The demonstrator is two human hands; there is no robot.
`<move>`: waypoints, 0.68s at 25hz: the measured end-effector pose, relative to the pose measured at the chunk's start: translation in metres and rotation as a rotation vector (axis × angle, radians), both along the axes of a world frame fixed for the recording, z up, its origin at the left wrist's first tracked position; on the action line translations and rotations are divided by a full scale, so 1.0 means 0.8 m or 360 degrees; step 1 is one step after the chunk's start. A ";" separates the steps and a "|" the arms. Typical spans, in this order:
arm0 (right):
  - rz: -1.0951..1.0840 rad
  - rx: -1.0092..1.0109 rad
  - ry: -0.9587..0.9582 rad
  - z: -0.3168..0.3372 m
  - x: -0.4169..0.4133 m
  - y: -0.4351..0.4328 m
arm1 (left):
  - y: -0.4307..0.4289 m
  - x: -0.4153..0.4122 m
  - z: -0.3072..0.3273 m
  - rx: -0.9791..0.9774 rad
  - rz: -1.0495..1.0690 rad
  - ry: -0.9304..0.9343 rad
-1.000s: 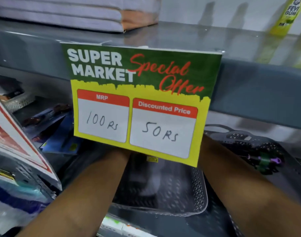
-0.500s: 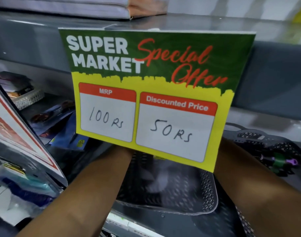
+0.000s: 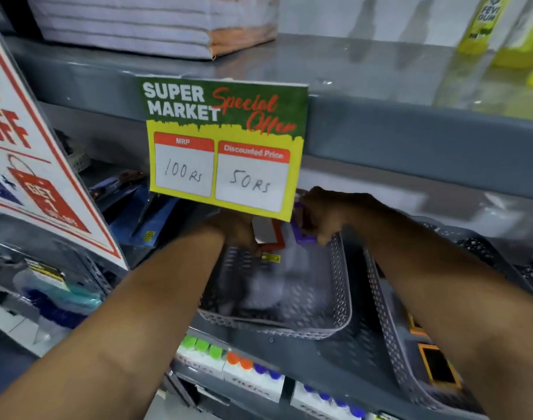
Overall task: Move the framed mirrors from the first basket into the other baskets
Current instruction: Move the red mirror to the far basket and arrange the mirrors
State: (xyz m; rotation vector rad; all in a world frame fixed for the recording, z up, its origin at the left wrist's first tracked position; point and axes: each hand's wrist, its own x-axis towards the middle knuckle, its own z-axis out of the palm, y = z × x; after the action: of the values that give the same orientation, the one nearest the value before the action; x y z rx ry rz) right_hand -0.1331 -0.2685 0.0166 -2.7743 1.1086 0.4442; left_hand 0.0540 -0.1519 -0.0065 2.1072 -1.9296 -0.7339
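A grey perforated basket (image 3: 341, 286) sits on the shelf in front of me, its floor blurred. Over its far end my left hand (image 3: 238, 230) grips a red-framed mirror (image 3: 269, 233). My right hand (image 3: 328, 216) is closed on a purple-framed mirror (image 3: 303, 234) beside it. Both mirrors are partly hidden behind the hanging price card. A second grey basket (image 3: 386, 322) stands to the right and holds an orange-framed mirror (image 3: 438, 363) under my right forearm.
A green and yellow price card (image 3: 225, 147) hangs from the upper shelf edge (image 3: 410, 140) right above my hands. A slanted white and red sign (image 3: 31, 165) stands at left. Blue packets (image 3: 144, 213) lie behind it. Colour-capped boxes (image 3: 228, 362) fill the lower shelf.
The view has pulled back and down. My hands, hidden behind the price card before, have come out from under it, each now holding a framed mirror over the basket.
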 end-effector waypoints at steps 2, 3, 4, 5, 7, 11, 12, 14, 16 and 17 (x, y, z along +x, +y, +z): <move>-0.0035 -0.0021 -0.0039 0.016 -0.015 0.010 | 0.011 -0.015 0.019 0.0026 0.0019 0.0168; -0.0058 -0.0028 -0.0047 0.025 -0.025 0.016 | 0.015 -0.021 0.024 0.0047 0.0029 0.0259; -0.0066 -0.0053 -0.0029 0.033 -0.035 0.020 | 0.021 -0.028 0.033 0.0060 0.0020 0.0247; -0.0048 -0.0106 -0.0005 0.038 -0.046 0.022 | 0.023 -0.036 0.039 0.0065 0.0041 0.0218; -0.0014 -0.0219 0.0073 0.045 -0.069 0.028 | 0.030 -0.053 0.049 -0.0008 0.0044 0.0066; -0.0104 -0.0230 0.0092 0.048 -0.125 0.032 | 0.033 -0.101 0.054 -0.0102 -0.0023 -0.0011; -0.0146 -0.0224 0.0101 0.048 -0.141 0.036 | 0.033 -0.113 0.054 -0.0115 -0.0029 -0.0019; -0.0216 -0.0182 0.0048 0.050 -0.180 0.042 | 0.032 -0.143 0.052 -0.0152 -0.0088 0.0018; -0.0290 -0.0154 -0.0011 0.049 -0.223 0.047 | 0.028 -0.173 0.053 -0.0181 -0.0112 0.0067; -0.0318 -0.0144 -0.0040 0.048 -0.246 0.048 | 0.025 -0.191 0.055 -0.0188 -0.0135 0.0097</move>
State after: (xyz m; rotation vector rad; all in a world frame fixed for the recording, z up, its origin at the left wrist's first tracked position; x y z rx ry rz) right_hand -0.3295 -0.2301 0.0547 -2.6973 1.4159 0.3434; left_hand -0.0991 -0.1322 0.0371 1.9228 -1.9891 -0.6737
